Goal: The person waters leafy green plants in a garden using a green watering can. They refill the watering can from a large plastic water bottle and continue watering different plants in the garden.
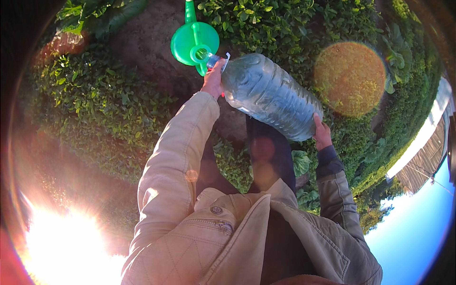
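A large clear plastic bottle (pixel 272 96) lies tilted across the view, its neck towards the upper left. My left hand (pixel 213 79) grips it by the neck, beside a white handle. At the base of the bottle, my right hand (pixel 321 132) supports it with the thumb on its side. The bottle's mouth is at the round opening of a green plastic watering can (pixel 181 44), and water appears to run into it. The can stands on soil, its spout pointing to the top of the view. Neither hand touches the can.
Leafy green bushes (pixel 117 96) grow on both sides of the bare soil (pixel 142 39). Broad-leaved plants (pixel 301 162) stand among them. A wooden-roofed building (pixel 422 171) shows at the far right. Sun glare whitens the lower left.
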A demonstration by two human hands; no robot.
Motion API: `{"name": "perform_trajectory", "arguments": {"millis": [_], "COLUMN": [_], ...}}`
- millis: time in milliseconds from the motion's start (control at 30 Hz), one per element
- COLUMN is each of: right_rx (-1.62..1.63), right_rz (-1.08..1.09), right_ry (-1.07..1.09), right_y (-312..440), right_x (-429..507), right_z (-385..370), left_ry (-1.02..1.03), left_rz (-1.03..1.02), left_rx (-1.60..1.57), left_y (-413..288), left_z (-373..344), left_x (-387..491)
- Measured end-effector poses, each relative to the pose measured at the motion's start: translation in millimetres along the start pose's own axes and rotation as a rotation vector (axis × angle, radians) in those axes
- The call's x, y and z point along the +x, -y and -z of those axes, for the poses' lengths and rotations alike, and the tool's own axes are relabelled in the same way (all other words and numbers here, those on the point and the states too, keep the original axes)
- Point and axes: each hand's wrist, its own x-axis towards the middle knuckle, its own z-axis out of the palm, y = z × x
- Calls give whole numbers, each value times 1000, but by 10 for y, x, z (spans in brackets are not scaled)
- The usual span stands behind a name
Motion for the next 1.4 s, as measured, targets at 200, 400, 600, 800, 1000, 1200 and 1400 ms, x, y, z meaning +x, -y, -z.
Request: {"name": "perform_trajectory", "arguments": {"millis": [200, 400, 600, 800, 1000, 1200, 1400], "right_rx": [-35, -45, -73, -70, -63, -109, -49], "right_rz": [-24, -21, -8, -24, 2, 6, 41], "right_ry": [-22, 27, 15, 17, 22, 24, -61], "right_y": [27, 3, 52, 53, 19, 87, 161], "right_x": [12, 75, 51, 75, 103, 60, -83], "right_z": [-3, 66, 81, 91, 100, 89, -26], "left_ry": [-22, -43, -28, -15, -28, -18, -32], "left_rz": [-33, -13, -16, 24, 3, 19, 8], "left_rx": [-7, -15, -24, -8, -23, -20, -23], "left_y": [-34, -22, -11, -36, -39, -62, -71], "left_z": [-80, -78, -84, -61, -66, -64, -83], "left_x": [-89, -94, -70, -48, -39, -63, -93]}}
